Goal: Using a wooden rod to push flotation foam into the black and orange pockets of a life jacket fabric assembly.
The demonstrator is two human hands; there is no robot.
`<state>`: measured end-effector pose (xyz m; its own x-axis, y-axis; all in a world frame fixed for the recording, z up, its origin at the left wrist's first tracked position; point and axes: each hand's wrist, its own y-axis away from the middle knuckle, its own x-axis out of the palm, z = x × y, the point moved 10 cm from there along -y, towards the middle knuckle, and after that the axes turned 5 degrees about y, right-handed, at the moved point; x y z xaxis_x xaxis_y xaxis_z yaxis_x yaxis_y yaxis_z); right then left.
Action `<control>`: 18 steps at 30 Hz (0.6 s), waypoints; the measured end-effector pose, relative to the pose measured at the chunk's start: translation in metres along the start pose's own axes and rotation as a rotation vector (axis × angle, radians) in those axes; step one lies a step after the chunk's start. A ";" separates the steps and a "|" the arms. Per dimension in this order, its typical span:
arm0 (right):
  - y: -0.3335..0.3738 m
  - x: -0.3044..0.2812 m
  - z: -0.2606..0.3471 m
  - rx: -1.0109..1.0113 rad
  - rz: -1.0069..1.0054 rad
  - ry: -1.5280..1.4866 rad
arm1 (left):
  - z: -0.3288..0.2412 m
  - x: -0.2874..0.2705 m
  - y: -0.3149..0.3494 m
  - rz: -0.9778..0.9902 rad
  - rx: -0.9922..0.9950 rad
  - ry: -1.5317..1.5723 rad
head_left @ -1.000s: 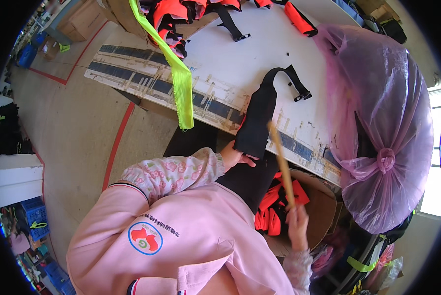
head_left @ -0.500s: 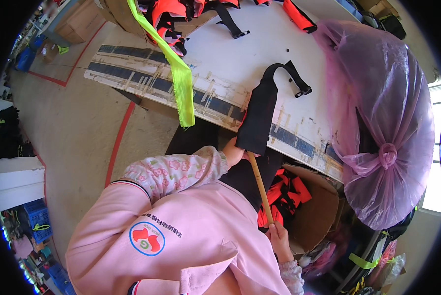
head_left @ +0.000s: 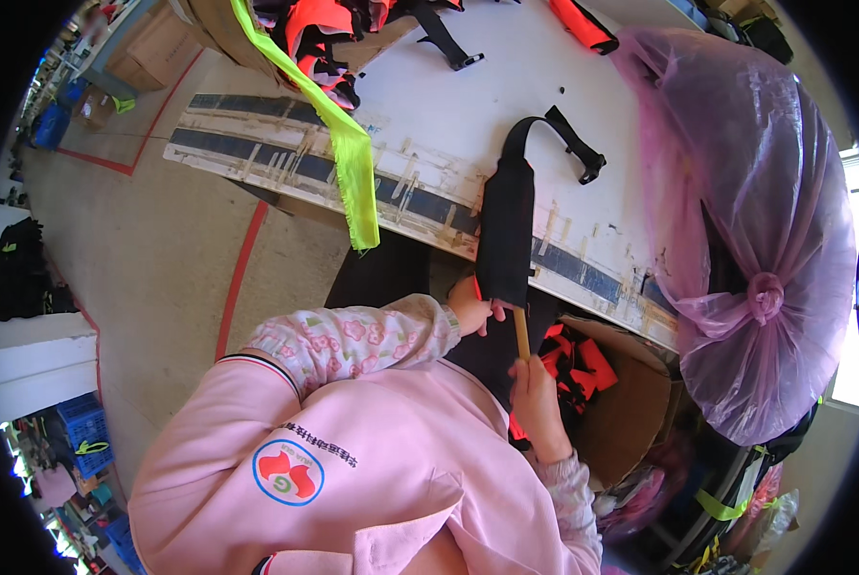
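A black fabric sleeve (head_left: 506, 230) hangs over the near edge of the table, its strap and black buckle (head_left: 592, 170) resting on the tabletop. At the sleeve's lower end my left hand (head_left: 470, 305) is closed on the fabric, with a bit of orange showing at its edge. My right hand (head_left: 537, 402) is wrapped round a thin wooden stick (head_left: 521, 335). The stick's upper end goes out of sight at the sleeve's open end; how deep it reaches inside is hidden.
The white table (head_left: 429, 125) has worn tape along its edge. A yellow-green strip (head_left: 355, 182) hangs off it near orange and black pieces (head_left: 324, 38). On the right bulges a knotted pink plastic bag (head_left: 765, 240). Below stands a cardboard box (head_left: 630, 412) with orange pieces.
My right hand has moved up along with the stick, closer to my left hand, and less of the stick shows. The sleeve has swung slightly more upright.
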<state>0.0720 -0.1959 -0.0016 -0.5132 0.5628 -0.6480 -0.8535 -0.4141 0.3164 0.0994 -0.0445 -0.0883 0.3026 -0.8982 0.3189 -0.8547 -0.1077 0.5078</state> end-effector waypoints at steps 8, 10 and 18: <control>-0.053 0.044 0.014 0.196 0.210 -0.412 | -0.011 0.000 0.001 -0.065 0.164 -0.141; -0.043 0.063 0.023 0.333 0.397 -0.742 | 0.014 -0.006 -0.014 0.021 0.129 -0.056; -0.010 0.014 0.016 0.209 0.348 -0.349 | 0.017 0.003 -0.008 0.091 0.028 0.240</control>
<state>0.0714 -0.1723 -0.0030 -0.7383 0.6368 -0.2222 -0.6090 -0.4877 0.6255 0.1003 -0.0533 -0.1050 0.3129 -0.7781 0.5447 -0.8931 -0.0459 0.4475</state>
